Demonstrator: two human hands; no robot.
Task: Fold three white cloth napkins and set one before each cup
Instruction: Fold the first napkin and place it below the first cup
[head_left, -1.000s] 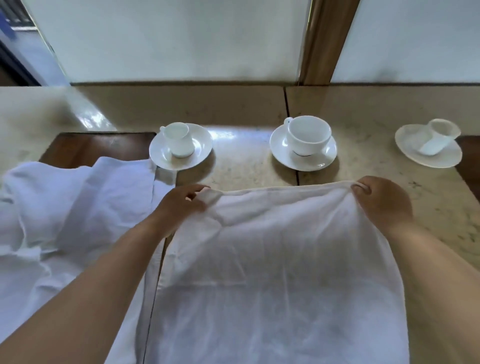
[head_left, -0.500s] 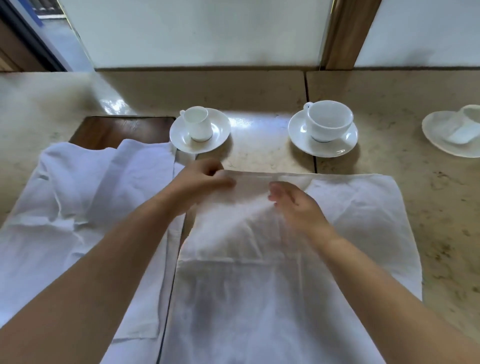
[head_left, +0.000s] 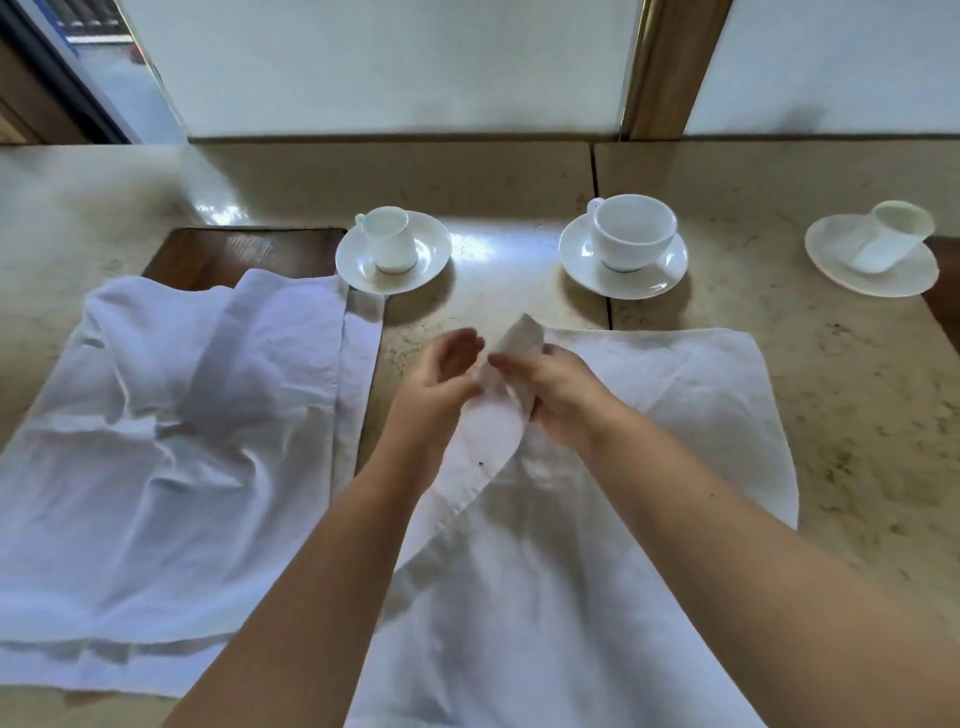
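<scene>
Here, three cups (head_left: 634, 231); right hand (head_left: 556, 389) pinches one napkin (head_left: 597, 519), left hand (head_left: 441, 384) open.

– Where did the camera sit?
– On the person's head, looking forward and down, close over the stone table (head_left: 519, 171).
– What lay farthest?
– The wall panel (head_left: 395, 62) behind the table. It was the only view.

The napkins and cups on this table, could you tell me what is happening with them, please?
A person is folding a white napkin spread on the stone table. The right hand pinches a lifted corner in its grip, and the left hand is open beside it. More white cloth lies rumpled to the left. Three cups on saucers stand beyond; none has a napkin yet.
</scene>
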